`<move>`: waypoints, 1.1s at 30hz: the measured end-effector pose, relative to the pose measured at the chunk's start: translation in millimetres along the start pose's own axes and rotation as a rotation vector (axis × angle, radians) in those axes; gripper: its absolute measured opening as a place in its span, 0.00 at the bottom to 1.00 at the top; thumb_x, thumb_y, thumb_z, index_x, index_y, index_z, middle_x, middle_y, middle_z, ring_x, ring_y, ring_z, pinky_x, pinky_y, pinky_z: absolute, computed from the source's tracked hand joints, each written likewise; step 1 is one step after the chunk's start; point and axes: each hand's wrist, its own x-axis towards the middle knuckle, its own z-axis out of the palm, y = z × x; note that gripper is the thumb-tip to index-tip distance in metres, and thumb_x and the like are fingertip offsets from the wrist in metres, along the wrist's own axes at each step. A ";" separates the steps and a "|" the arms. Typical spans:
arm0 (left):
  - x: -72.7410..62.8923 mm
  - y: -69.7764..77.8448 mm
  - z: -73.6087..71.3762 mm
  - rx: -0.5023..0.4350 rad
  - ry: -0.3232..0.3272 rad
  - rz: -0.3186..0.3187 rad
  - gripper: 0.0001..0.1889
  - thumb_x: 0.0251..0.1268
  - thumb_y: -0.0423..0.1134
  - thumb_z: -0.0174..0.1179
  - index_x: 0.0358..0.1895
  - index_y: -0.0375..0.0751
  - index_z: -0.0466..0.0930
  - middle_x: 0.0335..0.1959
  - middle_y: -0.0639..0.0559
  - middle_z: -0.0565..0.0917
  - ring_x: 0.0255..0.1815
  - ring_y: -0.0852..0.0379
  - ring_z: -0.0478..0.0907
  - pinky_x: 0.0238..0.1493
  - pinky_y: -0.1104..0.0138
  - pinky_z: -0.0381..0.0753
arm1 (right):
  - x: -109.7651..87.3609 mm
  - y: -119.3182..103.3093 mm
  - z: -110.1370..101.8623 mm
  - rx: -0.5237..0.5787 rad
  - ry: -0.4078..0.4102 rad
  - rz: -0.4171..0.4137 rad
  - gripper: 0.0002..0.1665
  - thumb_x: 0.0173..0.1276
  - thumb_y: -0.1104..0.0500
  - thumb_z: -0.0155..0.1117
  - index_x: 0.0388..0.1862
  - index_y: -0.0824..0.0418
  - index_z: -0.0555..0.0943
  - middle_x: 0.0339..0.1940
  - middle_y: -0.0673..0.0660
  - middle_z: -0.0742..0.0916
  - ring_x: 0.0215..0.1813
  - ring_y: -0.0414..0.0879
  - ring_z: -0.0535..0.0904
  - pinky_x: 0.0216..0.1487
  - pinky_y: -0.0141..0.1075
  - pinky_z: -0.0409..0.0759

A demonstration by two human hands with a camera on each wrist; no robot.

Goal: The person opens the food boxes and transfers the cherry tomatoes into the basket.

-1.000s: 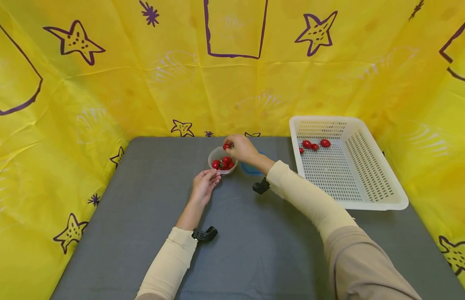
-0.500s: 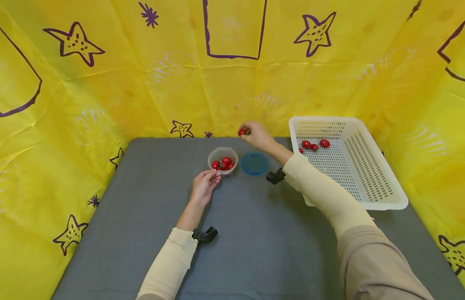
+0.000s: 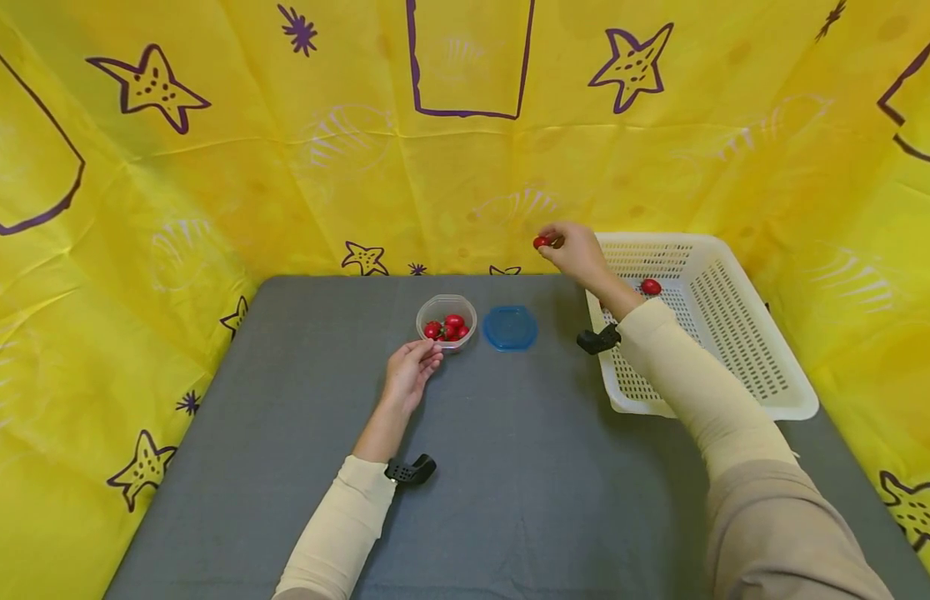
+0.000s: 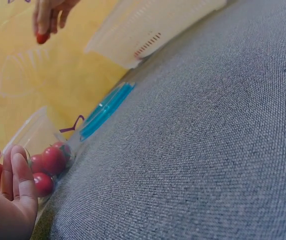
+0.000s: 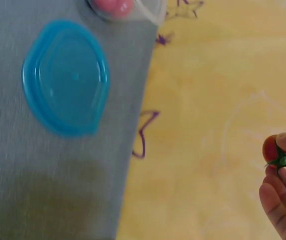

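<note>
My right hand point(image 3: 576, 254) pinches a red cherry tomato point(image 5: 269, 150) between thumb and fingers, up in front of the yellow backdrop near the basket's far left corner. The tomato's green calyx shows in the right wrist view. Thumb and fingers of my left hand point(image 3: 407, 375) pinch the near rim of a small clear plastic container point(image 3: 444, 305), which stands upright on the grey cloth. Several cherry tomatoes point(image 4: 54, 160) lie inside it.
A blue lid point(image 3: 510, 327) lies flat just right of the container. The white perforated basket point(image 3: 738, 325) stands at the right, with a tomato point(image 3: 651, 287) showing; my right hand and forearm cover part of it. A yellow printed sheet point(image 3: 465, 192) encloses the grey table.
My right hand has moved from above the container to the right, over the lid, up to the basket's left side, the tomato still pinched. My left hand stays at the rim.
</note>
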 end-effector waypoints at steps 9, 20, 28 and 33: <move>-0.2 -0.3 0.3 -0.021 -0.006 0.007 0.03 0.70 0.32 0.56 0.35 0.41 0.74 0.22 0.57 0.85 0.24 0.64 0.81 0.32 0.75 0.81 | -7.4 39.1 -30.3 -0.004 0.096 0.099 0.17 0.68 0.62 0.61 0.53 0.69 0.79 0.49 0.71 0.85 0.51 0.63 0.81 0.53 0.53 0.78; 0.6 -2.4 -1.5 -0.017 -0.019 0.019 0.04 0.70 0.32 0.56 0.34 0.41 0.75 0.22 0.57 0.84 0.25 0.64 0.81 0.32 0.74 0.81 | -22.4 85.1 -56.0 -0.056 0.185 0.204 0.17 0.69 0.61 0.60 0.52 0.71 0.78 0.47 0.73 0.83 0.46 0.63 0.79 0.37 0.35 0.72; 1.1 -2.2 -2.0 -0.028 -0.011 0.017 0.04 0.70 0.32 0.56 0.34 0.42 0.75 0.23 0.56 0.84 0.25 0.63 0.81 0.33 0.74 0.81 | -36.0 115.8 -60.9 -0.091 0.140 0.307 0.20 0.72 0.59 0.56 0.55 0.74 0.75 0.52 0.76 0.80 0.50 0.67 0.75 0.53 0.56 0.74; 1.2 -1.6 -2.4 -0.023 -0.010 0.010 0.03 0.70 0.32 0.56 0.35 0.41 0.75 0.23 0.56 0.84 0.25 0.63 0.81 0.33 0.74 0.81 | -43.1 129.4 -58.8 -0.138 0.104 0.333 0.20 0.71 0.61 0.56 0.52 0.77 0.75 0.51 0.77 0.80 0.51 0.68 0.75 0.54 0.57 0.75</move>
